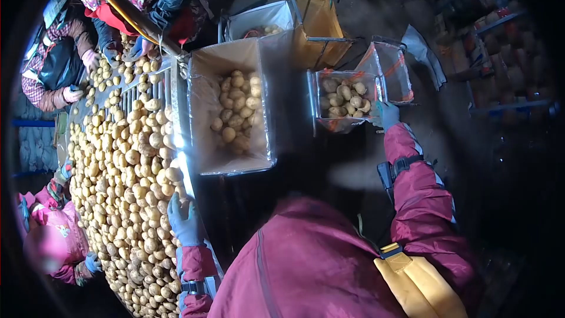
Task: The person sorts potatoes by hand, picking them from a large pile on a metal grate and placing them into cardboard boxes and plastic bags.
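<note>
My left hand (pixel 185 222), in a blue glove, reaches over the near-right edge of a sorting table heaped with potatoes (pixel 126 165). Its thumb and fingers are apart around the side of a potato, and I see no firm grip on it. Out to the right, my right hand (pixel 386 115), also gloved, is closed at the front right corner of a small clear sack (pixel 347 122) hung on a metal frame. Several potatoes (pixel 344 97) lie inside this sack. The fingertips are partly hidden against its rim.
A large lined bin (pixel 203 141) with potatoes stands beside the table's metal edge (pixel 183 159). Behind it are another lined bin (pixel 235 23) and a yellow framed sack (pixel 321 17). Co-workers' gloved hands (pixel 89 60) handle potatoes across the table. Stacked goods (pixel 500 59) fill the right background.
</note>
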`<state>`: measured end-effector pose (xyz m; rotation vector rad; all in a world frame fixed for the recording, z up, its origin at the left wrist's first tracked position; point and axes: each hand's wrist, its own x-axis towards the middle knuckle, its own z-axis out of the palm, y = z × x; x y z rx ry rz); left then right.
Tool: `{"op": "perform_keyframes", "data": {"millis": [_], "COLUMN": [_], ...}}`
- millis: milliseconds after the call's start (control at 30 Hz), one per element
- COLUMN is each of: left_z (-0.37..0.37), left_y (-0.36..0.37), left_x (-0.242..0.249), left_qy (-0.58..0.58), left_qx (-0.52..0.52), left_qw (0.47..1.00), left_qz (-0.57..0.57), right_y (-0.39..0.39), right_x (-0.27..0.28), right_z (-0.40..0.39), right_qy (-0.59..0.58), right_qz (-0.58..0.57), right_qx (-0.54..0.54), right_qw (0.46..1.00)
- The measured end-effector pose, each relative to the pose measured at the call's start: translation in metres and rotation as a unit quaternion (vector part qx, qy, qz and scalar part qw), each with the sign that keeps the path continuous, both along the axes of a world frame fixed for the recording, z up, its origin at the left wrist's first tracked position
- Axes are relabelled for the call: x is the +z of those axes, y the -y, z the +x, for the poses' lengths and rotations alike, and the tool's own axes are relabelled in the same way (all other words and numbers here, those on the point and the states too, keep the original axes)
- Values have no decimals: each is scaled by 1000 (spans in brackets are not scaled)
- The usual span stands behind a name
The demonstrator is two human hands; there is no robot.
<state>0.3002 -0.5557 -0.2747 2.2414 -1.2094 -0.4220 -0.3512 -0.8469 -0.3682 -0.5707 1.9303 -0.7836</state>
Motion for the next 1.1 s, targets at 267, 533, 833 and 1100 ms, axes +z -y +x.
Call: {"op": "perform_keyframes", "data": {"millis": [267,533,833,1100], "left_z": [-25,-24,-37,-36], "left_y": [9,7,12,15], "left_x": [6,-26,-32,-29], "left_qy": [196,319,337,315], "left_qx": [-89,-73,-54,-53], "left_qw": [963,928,926,932], "left_qz": [165,175,163,173], "right_y": [64,135,160,158], "right_x": [-139,-224,-250,-193], "right_z": [-37,-67,-86,-38], "right_qy": [-331,-488,-379,-526], "right_qz": [-125,-60,-10,-11], "right_qx": [216,250,421,496], "right_qw": [910,834,824,691]}}
